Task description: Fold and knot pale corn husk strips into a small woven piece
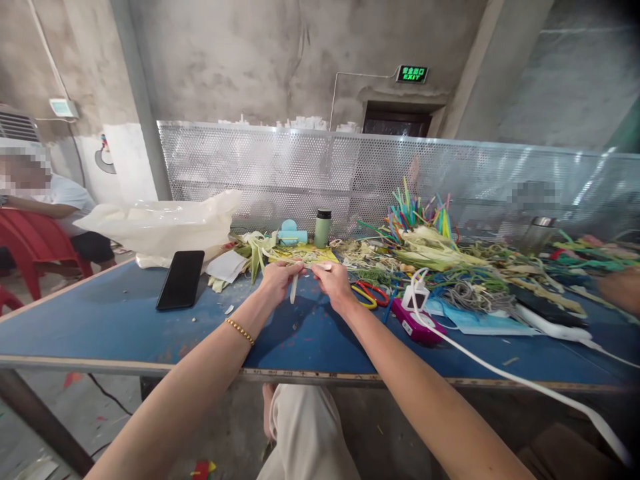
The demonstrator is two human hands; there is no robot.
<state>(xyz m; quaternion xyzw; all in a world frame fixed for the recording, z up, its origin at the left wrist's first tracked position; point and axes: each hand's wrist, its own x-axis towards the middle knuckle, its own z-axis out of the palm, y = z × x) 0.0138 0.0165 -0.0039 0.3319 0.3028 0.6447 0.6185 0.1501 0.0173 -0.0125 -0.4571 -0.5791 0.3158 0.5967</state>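
Note:
Both my hands are close together over the blue table (140, 327). My left hand (278, 279) pinches a thin pale strip (293, 291), which looks like husk, and one end dangles below the fingers. My right hand (332, 281) is also closed in a pinch, with something whitish at its fingertips that seems part of the same strip. Fingers hide most of it. Just behind the hands lie loose pale husks (257, 248) and a yellow sheet (325, 254). Red-and-yellow-handled scissors (373, 294) rest right of my right hand.
A black phone (181, 280) and a plastic bag (165, 223) are on the left. A green bottle (323, 229) stands at the back. On the right lie a purple power box (417, 323) with a charger and cable, a blue mask (475, 319) and piled husks (430, 247). Another person's hand (621, 291) is far right.

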